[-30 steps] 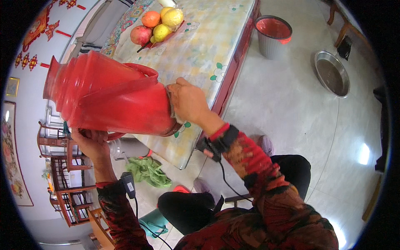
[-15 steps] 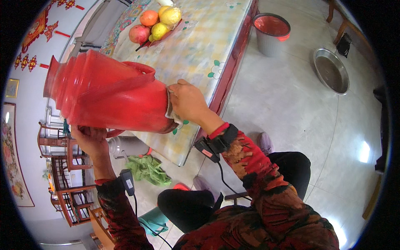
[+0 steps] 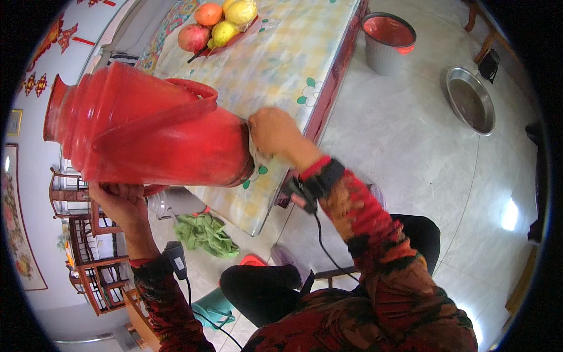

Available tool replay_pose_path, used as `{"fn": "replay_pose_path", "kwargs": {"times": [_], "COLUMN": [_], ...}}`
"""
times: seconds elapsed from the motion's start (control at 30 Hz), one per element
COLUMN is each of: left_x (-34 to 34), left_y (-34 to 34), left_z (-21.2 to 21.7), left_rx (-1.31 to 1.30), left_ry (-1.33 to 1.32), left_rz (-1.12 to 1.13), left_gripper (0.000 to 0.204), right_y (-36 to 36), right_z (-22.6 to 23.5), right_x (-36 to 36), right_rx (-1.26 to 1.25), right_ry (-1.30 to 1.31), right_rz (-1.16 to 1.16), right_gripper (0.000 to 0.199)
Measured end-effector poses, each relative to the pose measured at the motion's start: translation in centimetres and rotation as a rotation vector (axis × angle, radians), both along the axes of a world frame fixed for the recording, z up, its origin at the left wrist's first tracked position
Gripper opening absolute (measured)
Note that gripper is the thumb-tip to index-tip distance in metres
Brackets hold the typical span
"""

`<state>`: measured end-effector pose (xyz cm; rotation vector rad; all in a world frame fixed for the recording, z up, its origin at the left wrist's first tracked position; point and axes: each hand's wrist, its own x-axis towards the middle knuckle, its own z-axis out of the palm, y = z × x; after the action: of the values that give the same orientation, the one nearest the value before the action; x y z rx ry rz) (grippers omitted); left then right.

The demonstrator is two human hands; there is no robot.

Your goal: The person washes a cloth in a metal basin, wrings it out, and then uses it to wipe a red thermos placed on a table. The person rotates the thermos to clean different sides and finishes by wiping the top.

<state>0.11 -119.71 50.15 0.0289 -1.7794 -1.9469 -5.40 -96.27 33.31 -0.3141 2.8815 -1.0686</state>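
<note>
A large red thermos flask (image 3: pixel 170 141) is held on its side above the table's near left corner, its mouth to the left and its dark-rimmed base to the right. My left hand (image 3: pixel 120 202) is closed on its lower side, near the neck end; the flask hides some of the fingers. At the base, my right hand (image 3: pixel 277 135) is closed on a pale cloth (image 3: pixel 254 157) pressed against the bottom rim. Most of the cloth is hidden by the hand and the flask. A red carrying handle (image 3: pixel 196 97) arches across the flask's upper side.
The table (image 3: pixel 287 53) has a flowered plastic cover and bears assorted fruit (image 3: pixel 223 32). A grey bin (image 3: pixel 384 56) and a metal basin (image 3: pixel 471 101) stand on the floor to the right. Below the flask are a grey jug-like vessel (image 3: pixel 185 202), a green cloth (image 3: pixel 205 236) and a teal bucket (image 3: pixel 214 308).
The flask has shifted slightly left with my left hand. My right hand and the pale cloth have moved a little right, from the flask's side round to its base end.
</note>
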Motion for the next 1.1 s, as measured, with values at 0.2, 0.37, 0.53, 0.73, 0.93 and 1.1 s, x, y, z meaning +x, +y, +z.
{"fn": "replay_pose_path", "kwargs": {"times": [0.2,0.37,0.53,0.73,0.93,1.1], "left_x": [-0.1,0.0,-0.2,0.2,0.0,0.5], "left_y": [0.0,-0.9,-0.5,-0.3,-0.6,-1.2], "left_z": [-0.2,0.1,0.1,0.3,0.4,0.4], "left_rx": [-0.142,0.016,-0.003,0.014,0.069,0.033], "left_ry": [0.07,-0.014,-0.013,-0.018,-0.05,-0.063], "left_rz": [0.029,-0.022,-0.048,-0.069,-0.028,-0.005], "left_gripper": [0.037,0.037,0.039,0.031,0.042,0.045], "right_y": [0.2,-0.5,-5.4,-9.8,-8.2,-2.1], "right_z": [1.0,0.8,-1.2,-1.1,0.6,0.7], "right_x": [-3.8,2.9,8.7,12.4,14.0,15.9], "right_rx": [-0.074,-0.121,-0.204,-0.2,-0.255,-1.758], "right_ry": [0.0,-0.043,0.257,0.12,0.048,-0.613], "right_rz": [0.047,-0.056,-0.29,-0.28,-0.037,0.183], "right_gripper": [0.026,0.027,0.029,0.03,0.023,0.036]}}
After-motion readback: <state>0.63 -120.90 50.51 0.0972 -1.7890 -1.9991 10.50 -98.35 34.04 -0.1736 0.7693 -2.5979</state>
